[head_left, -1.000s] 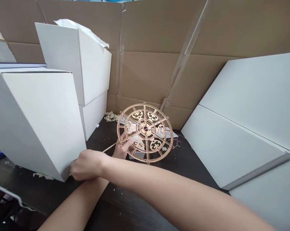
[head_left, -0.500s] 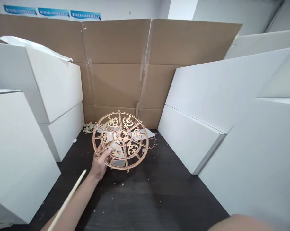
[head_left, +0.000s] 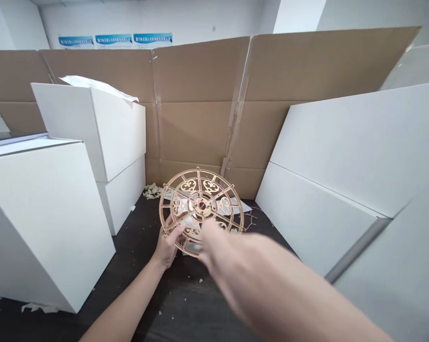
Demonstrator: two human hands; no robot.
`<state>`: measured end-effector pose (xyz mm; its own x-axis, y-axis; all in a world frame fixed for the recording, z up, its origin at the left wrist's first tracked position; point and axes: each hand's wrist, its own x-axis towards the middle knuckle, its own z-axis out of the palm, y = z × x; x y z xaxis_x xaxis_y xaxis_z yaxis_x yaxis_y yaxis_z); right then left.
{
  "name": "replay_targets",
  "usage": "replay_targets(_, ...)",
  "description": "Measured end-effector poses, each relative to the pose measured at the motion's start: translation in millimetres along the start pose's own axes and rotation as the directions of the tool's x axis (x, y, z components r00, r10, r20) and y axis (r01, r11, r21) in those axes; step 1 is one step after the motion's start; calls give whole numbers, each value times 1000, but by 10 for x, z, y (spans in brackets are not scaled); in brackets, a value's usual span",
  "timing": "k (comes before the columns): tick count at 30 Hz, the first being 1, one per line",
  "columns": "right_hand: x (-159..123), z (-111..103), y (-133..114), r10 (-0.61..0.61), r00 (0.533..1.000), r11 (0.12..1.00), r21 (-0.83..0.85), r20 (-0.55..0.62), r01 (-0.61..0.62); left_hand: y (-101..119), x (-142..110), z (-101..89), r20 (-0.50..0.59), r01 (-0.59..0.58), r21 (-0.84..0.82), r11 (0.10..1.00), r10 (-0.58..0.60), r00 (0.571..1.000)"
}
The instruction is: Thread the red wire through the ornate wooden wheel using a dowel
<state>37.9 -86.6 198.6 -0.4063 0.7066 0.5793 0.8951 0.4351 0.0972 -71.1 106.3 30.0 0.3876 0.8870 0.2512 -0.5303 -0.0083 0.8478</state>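
My left hand point(head_left: 169, 244) grips the lower left rim of a round laser-cut wooden wheel point(head_left: 202, 207), which has spokes, a central hub and scrollwork panels. The wheel stands tilted above the dark table point(head_left: 185, 285). My right hand point(head_left: 221, 249) is blurred by motion and reaches in from the lower right. Its fingertips overlap the wheel's lower edge, and I cannot tell whether they touch it. The right hand hides the lower part of the wheel. No stick shows in this view.
Stacked white boxes point(head_left: 50, 223) stand to the left, and more white boxes point(head_left: 324, 175) lean on the right. A brown cardboard sheet point(head_left: 200, 128) rises behind. Wood shavings point(head_left: 152, 191) lie at its foot, with a white paper point(head_left: 244, 207) and thin wires point(head_left: 252, 219) near the wheel.
My right hand has moved from the left box's corner across to the wheel. The thin stick seen earlier is gone from view. The view has tilted upward, and my left hand still grips the wheel.
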Motion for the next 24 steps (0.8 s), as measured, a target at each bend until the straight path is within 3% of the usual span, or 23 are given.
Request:
replay_targets(3, 97, 46, 375, 257, 961, 923, 321, -105, -212, 10, -2, -9, 19, 5, -24, 1000, -5, 1000)
replay_targets(7, 188, 204, 656, 347, 911, 795, 585, -223, -160, 16, -11, -25, 80, 5, 20, 1000, -7, 997)
replay_targets(10, 254, 374, 740, 417, 878, 654, 749, -235, -111, 16, -22, -33, 132, -15, 58, 998, 8, 991)
replay_targets(17, 354, 659, 906, 584, 801, 377, 918, -130, -126, 75, -41, 8, 240, -136, 159, 978, 95, 966)
replay_targets(22, 356, 717, 1102, 751, 654, 119, 993, -97, 11, 43, -31, -16, 203, -74, 114, 991, 49, 978)
replay_targets(24, 353, 699, 1156, 785, 618, 32, 999, -45, 32, 23, -32, -28, 191, -49, 96, 994, 30, 981)
